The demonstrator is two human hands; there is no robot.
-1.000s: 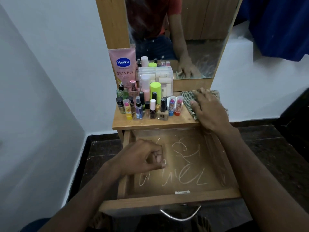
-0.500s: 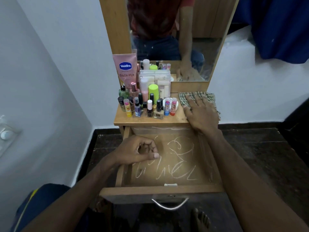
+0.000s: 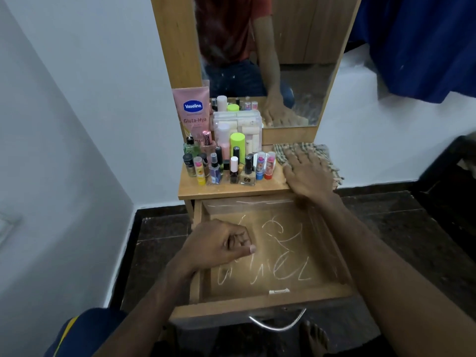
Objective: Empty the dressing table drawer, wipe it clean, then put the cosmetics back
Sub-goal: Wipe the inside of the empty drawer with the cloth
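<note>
**Drawer pulled out and bare, cloth under my right hand**

Nearest me: my bare foot (image 3: 315,336) on the dark floor (image 3: 159,228), just under the drawer's metal handle (image 3: 277,323). The drawer (image 3: 257,309) is pulled fully out. Its wooden bottom carries pale scribbled marks (image 3: 278,269), and a small white strip (image 3: 279,291) lies against the inside of the front wall. I see nothing else in it.

My left hand (image 3: 219,244) is over the drawer's left side wall, fingers curled into a loose fist, thumb laid across them. It holds nothing I can make out. Whether it touches the wall I cannot tell.

My right hand (image 3: 306,173) lies palm down, fingers straight and spread, pressing on a checked cloth (image 3: 322,155) at the right end of the desk (image 3: 231,189). The forearm crosses above the drawer's right back corner.

The cosmetics stand grouped on the left half of the desk, just beside the cloth. Front row: small nail polish bottles (image 3: 240,170), a yellow stick (image 3: 198,171), a small spray bottle (image 3: 215,170), and two lip balms, blue (image 3: 260,166) and red (image 3: 270,164). Behind them: a lime-green capped tube (image 3: 237,143), a green bottle (image 3: 190,148), a clear plastic box (image 3: 238,124) and a pink Vaseline tube (image 3: 192,112) leaning against the mirror's frame.

The mirror (image 3: 296,73) behind reflects my arm and the cloth. A blue fabric (image 3: 425,42) hangs at far right.
</note>
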